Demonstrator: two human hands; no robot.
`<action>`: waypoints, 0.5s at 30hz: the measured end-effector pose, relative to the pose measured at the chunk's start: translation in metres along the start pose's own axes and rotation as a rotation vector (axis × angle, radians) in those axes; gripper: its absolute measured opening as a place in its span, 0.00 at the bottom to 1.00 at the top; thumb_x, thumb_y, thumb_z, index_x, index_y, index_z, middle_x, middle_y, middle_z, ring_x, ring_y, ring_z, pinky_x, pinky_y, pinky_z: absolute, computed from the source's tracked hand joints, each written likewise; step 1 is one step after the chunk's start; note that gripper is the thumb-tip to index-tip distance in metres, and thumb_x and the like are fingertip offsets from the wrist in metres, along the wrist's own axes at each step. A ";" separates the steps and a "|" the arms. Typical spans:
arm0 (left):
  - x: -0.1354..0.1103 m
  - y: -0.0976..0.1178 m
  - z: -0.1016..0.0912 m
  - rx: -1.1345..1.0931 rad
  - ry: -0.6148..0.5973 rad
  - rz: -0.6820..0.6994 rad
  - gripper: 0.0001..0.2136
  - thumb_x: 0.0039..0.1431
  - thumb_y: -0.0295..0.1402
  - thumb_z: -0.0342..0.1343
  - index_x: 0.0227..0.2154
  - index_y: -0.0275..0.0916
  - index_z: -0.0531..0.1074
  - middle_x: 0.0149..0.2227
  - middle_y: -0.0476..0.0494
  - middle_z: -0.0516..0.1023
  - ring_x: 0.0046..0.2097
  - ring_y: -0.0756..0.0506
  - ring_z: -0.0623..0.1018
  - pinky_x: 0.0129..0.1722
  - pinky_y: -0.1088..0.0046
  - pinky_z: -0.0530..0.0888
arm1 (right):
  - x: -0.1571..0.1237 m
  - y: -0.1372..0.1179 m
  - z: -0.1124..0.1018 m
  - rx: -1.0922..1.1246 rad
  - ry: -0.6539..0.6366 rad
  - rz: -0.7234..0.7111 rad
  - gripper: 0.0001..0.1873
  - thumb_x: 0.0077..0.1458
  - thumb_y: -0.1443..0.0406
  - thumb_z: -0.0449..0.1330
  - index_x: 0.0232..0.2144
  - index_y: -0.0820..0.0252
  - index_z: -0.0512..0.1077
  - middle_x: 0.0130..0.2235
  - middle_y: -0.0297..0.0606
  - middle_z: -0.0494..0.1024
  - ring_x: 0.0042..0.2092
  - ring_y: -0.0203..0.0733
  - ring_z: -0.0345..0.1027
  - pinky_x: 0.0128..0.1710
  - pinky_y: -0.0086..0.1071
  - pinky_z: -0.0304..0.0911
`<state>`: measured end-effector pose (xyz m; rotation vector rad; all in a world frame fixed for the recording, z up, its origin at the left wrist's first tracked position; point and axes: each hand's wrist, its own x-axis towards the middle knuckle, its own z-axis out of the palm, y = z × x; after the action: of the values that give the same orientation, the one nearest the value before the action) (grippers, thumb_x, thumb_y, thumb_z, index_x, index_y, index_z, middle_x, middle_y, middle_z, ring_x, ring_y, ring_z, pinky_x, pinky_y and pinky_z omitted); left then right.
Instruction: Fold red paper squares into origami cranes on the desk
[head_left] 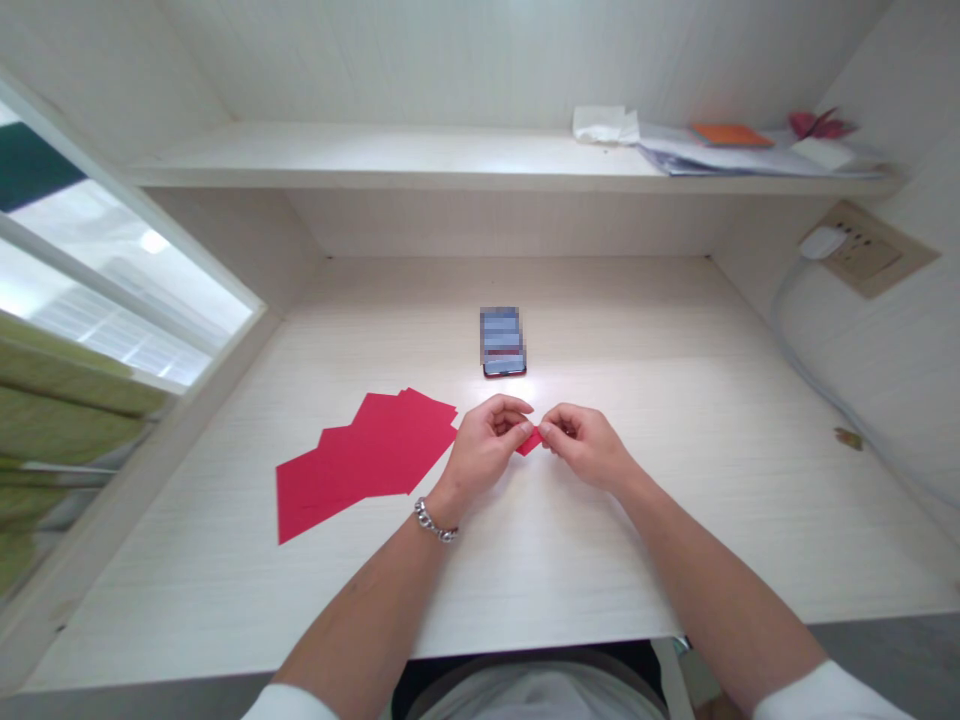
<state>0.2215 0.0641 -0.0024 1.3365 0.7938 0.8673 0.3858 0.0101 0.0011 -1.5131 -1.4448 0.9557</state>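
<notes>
The fingers (513, 404) partly hide the small red paper (529, 443).

A pale wood-grain desk (622, 340) is closed off at its back edge by a matching panel (420, 222), over which a long shelf (360, 150) is fixed. The right edge is bounded by a whitish wall (904, 345), into which a beige socket (876, 265) is set. Beyond the left edge, a bright framed opening (112, 240) is seen, with a green curtain (67, 400) hung nearer the front left corner. Soft light is reflected from the desk's middle.
</notes>
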 end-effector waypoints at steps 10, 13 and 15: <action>0.002 0.003 -0.005 -0.056 -0.006 -0.120 0.16 0.53 0.37 0.61 0.43 0.34 0.74 0.28 0.43 0.79 0.30 0.48 0.77 0.31 0.73 0.73 | 0.001 0.001 -0.003 0.047 -0.009 0.014 0.08 0.53 0.62 0.57 0.26 0.60 0.72 0.23 0.33 0.73 0.25 0.35 0.64 0.25 0.28 0.57; 0.003 0.000 -0.002 -0.026 0.002 -0.122 0.15 0.54 0.39 0.60 0.40 0.34 0.74 0.31 0.41 0.79 0.32 0.47 0.78 0.32 0.72 0.73 | 0.001 0.001 -0.003 0.026 0.034 -0.002 0.09 0.55 0.62 0.57 0.26 0.60 0.72 0.23 0.33 0.73 0.25 0.35 0.64 0.25 0.28 0.57; 0.003 -0.002 -0.001 0.057 0.010 -0.098 0.12 0.52 0.38 0.61 0.33 0.33 0.74 0.30 0.42 0.79 0.32 0.47 0.77 0.32 0.73 0.72 | 0.001 0.001 -0.002 0.008 0.043 -0.007 0.09 0.55 0.62 0.56 0.26 0.60 0.72 0.23 0.33 0.73 0.25 0.35 0.64 0.25 0.28 0.58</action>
<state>0.2220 0.0677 -0.0043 1.3329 0.8906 0.7794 0.3882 0.0112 0.0012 -1.5127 -1.4135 0.9186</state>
